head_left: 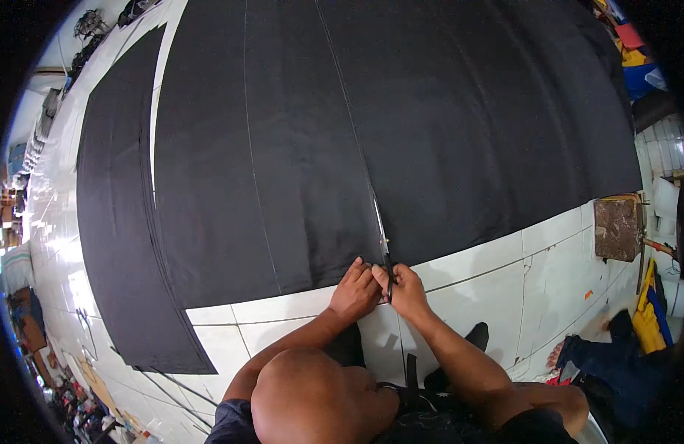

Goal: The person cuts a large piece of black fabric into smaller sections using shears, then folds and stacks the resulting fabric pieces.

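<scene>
Risk no. 1 – blade wandering off the chalk line (349, 126) if black cloth (446, 111) creeps or bunches on the slick floor tiles (497, 288); big sheet, nothing seen weighting it, so a tug at the near edge could drag the whole lot askew. Could also nick the left hand (354, 290), parked right beside the scissors (389, 275), fingertips almost touching the tool. Might catch more than one layer too, if edge is doubled; can't tell from here. Right hand (410, 290) clenched round the dark handle, knuckles up, approx. at the hem. Left hand curled down onto the cloth edge – pinching or just pressing, cannot tell. Cloth itself: matt black, flat, few wrinkles, spread over most of the floor ahead, near edge running across just in front of both hands. Thin pale slit (379, 218) running away from the scissors into the cloth. Another chalk line (255, 170) further left, and a separate black strip (112, 222) lying alongside, w/ a narrow gap between.
</scene>
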The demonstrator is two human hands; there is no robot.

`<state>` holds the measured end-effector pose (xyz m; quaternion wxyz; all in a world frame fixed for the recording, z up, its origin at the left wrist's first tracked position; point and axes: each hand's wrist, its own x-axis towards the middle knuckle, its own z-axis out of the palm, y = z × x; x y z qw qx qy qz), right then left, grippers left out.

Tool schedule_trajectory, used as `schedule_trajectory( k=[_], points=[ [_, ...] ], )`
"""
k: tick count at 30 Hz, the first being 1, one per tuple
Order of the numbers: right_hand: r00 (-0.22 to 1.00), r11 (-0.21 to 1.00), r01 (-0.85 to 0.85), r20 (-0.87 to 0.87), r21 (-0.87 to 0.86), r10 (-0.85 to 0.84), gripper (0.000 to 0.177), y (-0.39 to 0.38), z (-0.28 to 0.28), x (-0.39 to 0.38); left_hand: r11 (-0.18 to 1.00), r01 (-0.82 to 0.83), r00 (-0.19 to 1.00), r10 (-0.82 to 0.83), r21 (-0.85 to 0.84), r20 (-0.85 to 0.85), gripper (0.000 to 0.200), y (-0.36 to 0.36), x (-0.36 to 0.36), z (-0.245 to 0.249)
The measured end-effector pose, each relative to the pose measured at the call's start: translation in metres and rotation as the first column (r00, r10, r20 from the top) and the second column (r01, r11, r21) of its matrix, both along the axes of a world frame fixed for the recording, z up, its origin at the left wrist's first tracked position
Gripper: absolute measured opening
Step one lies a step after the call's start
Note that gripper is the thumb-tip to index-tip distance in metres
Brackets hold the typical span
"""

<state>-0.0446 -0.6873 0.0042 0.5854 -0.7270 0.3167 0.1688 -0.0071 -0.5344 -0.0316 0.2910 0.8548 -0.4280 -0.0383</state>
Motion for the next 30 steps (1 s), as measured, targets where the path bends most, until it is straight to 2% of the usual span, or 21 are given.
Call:
schedule_trajectory(
  k=[2, 5, 6, 9, 11, 14, 15, 18, 21, 24, 27, 30],
  points=[
    [0.999, 0.997, -0.021, -0.044, 0.068, 0.024, 0.043, -0.008, 0.014, 0.007, 1.000, 0.009, 1.000, -0.009, 0.030, 0.005, 0.052, -0.001, 0.001, 0.001],
    [0.994, 0.997, -0.040, -0.101, 0.068, 0.047, 0.054, -0.013, 0.031, 0.014, 0.994, 0.020, 0.993, -0.032, 0.104, 0.115, 0.050, -0.003, 0.000, 0.000],
    [0.992, 0.997, -0.038, -0.120, 0.061, 0.045, 0.054, -0.012, 0.032, 0.013, 0.995, 0.015, 0.995, -0.024, 0.103, 0.093, 0.050, -0.004, 0.000, 0.001],
    [0.999, 0.999, -0.038, -0.028, 0.035, 0.039, 0.042, -0.010, 0.007, 0.003, 0.995, 0.012, 1.000, -0.014, 0.096, 0.020, 0.050, -0.006, -0.001, -0.001],
    [0.999, 0.999, -0.035, 0.007, -0.024, 0.035, 0.043, -0.004, 0.000, 0.000, 0.995, 0.041, 0.998, -0.036, 0.095, -0.052, 0.050, -0.005, -0.002, -0.003],
    [1.000, 0.996, -0.006, 0.004, -0.084, 0.006, 0.053, 0.003, 0.006, 0.002, 0.985, 0.049, 0.997, -0.059, 0.163, 0.056, 0.049, -0.004, -0.001, 0.003],
    [1.000, 0.995, 0.006, -0.004, -0.102, -0.007, 0.058, 0.004, 0.011, 0.006, 0.987, 0.036, 0.998, -0.045, 0.158, 0.054, 0.047, -0.004, -0.002, 0.005],
    [1.000, 0.994, 0.012, -0.015, -0.112, -0.013, 0.046, 0.005, 0.014, 0.018, 0.993, 0.001, 0.998, -0.008, 0.117, 0.057, 0.040, -0.005, -0.001, 0.008],
    [1.000, 0.982, -0.021, 0.017, -0.188, 0.025, 0.050, 0.005, 0.008, 0.028, 0.999, -0.014, 0.998, 0.011, 0.042, 0.063, 0.037, -0.008, 0.002, 0.009],
    [0.996, 0.974, -0.087, -0.031, -0.208, 0.082, 0.067, -0.001, 0.013, 0.043, 1.000, -0.006, 0.999, 0.005, 0.021, 0.050, 0.037, -0.008, 0.003, 0.009],
    [0.997, 0.966, -0.061, 0.026, -0.249, 0.070, 0.068, -0.003, 0.005, 0.057, 0.999, 0.009, 0.999, -0.011, 0.049, 0.030, 0.040, -0.006, 0.001, 0.004],
    [0.997, 0.976, -0.055, 0.039, -0.211, 0.065, 0.067, -0.007, 0.004, 0.071, 0.997, 0.035, 0.999, -0.036, 0.070, 0.009, 0.045, -0.006, 0.000, 0.000]
  ],
)
